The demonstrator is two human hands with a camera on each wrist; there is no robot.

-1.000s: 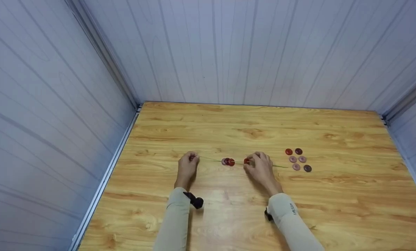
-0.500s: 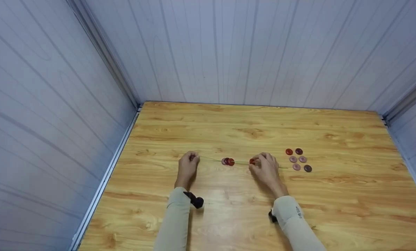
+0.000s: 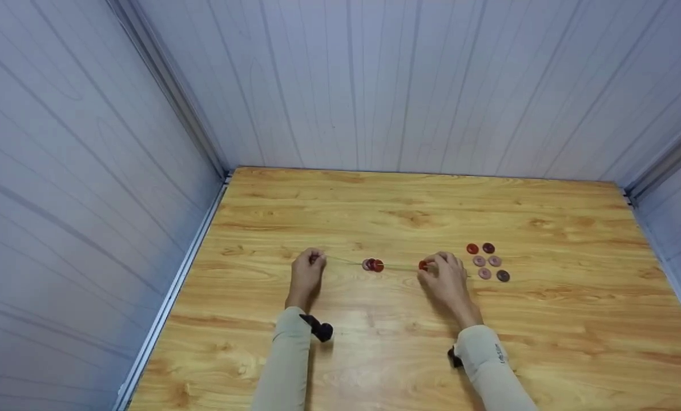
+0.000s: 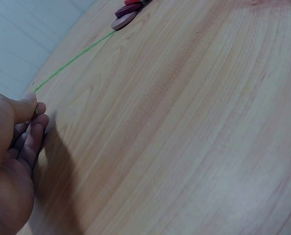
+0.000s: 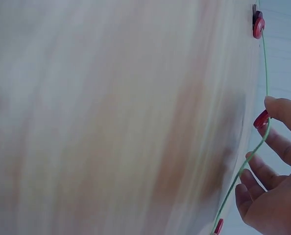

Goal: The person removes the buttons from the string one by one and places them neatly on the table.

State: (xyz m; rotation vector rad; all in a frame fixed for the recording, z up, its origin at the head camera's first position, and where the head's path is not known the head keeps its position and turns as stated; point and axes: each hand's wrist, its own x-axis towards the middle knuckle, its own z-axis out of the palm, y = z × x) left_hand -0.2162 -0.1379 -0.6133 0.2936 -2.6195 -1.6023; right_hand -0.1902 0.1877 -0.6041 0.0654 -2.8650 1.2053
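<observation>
My left hand (image 3: 306, 275) pinches a thin green string (image 4: 74, 62) between thumb and forefinger, low over the wooden table. From there the string runs right to a small cluster of overlapping buttons, one pink (image 4: 124, 20), one dark maroon (image 4: 129, 10) and one red (image 3: 378, 265), threaded on it. To the right of the cluster, my right hand (image 3: 447, 281) pinches another red button (image 5: 261, 119) on edge between thumb and forefinger. The string passes along this button and trails across the other loosely curled fingers. Its far tail shows just beyond the right hand.
On the wooden table (image 3: 374, 211), right of my right hand, several loose buttons lie flat in a group: red (image 3: 472, 249), maroon (image 3: 488, 248), pink (image 3: 484, 274) and dark brown (image 3: 503, 276). Pale panel walls (image 3: 340, 85) enclose the table behind and at the sides.
My right hand has slid to the right with its red button, widening the stretch of string between it and the cluster. The left hand and the cluster have stayed in place.
</observation>
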